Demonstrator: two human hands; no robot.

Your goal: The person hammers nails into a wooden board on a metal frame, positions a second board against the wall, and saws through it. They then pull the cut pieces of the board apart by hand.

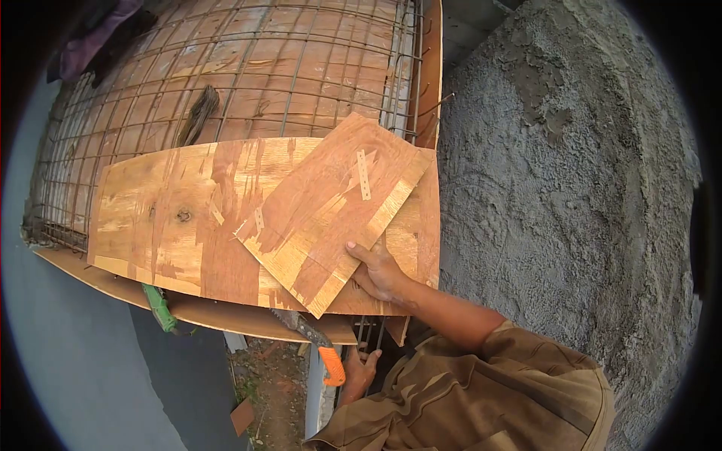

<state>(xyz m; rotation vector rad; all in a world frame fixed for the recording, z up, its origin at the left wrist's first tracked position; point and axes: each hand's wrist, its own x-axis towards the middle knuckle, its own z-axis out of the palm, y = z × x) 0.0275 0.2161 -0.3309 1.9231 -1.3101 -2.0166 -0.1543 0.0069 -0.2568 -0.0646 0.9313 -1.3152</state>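
My right hand (380, 272) grips the lower right edge of a small plywood piece (323, 203), thumb on top and fingers beneath. This piece lies at a slant over a larger plywood sheet (180, 214). Lower down, my left hand (361, 373) is closed around an upright steel bar (380, 338) below the sheet's front edge; part of that hand is hidden by my sleeve. Just left of it hangs a handsaw with an orange handle (332, 366), its blade partly under the plywood.
A rebar grid (289, 68) spreads over formwork boards behind the sheet. A dark piece of wood (198, 114) lies on it. Rough cement wall (556, 203) rises on the right. A green object (159, 308) sticks out below the sheet; ground with debris (274, 391) shows far below.
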